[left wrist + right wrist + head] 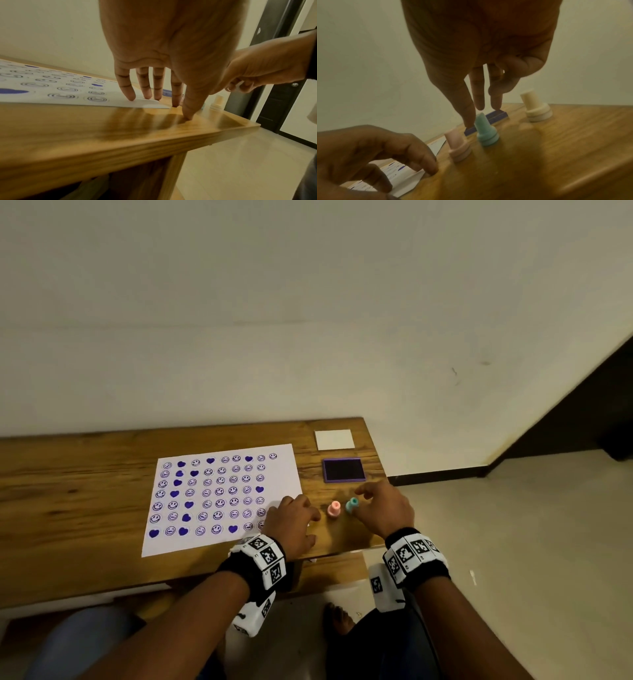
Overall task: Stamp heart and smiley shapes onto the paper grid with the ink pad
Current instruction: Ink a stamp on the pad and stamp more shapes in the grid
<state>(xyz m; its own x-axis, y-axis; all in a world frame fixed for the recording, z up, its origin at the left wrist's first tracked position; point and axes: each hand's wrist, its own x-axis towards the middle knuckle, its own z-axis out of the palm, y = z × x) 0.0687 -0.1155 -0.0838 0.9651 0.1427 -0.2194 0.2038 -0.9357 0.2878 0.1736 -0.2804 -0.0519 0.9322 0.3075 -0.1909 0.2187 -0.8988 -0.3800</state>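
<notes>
The white paper grid (222,494) lies on the wooden table, covered with purple smileys and hearts. My left hand (294,510) rests with straight fingers (130,94) on the sheet's near right corner and the wood beside it. A pink stamp (334,509) and a teal stamp (351,504) stand just right of the paper. My right hand (364,498) hovers over the teal stamp (485,131), fingers extended downward, thumb beside its stem, gripping nothing. The open purple ink pad (343,470) sits behind the stamps.
A cream stamp (536,106) stands right of the teal one, hidden under my right hand in the head view. The pad's white lid (334,439) lies at the far right corner. The table's right edge (376,460) is close; floor lies beyond.
</notes>
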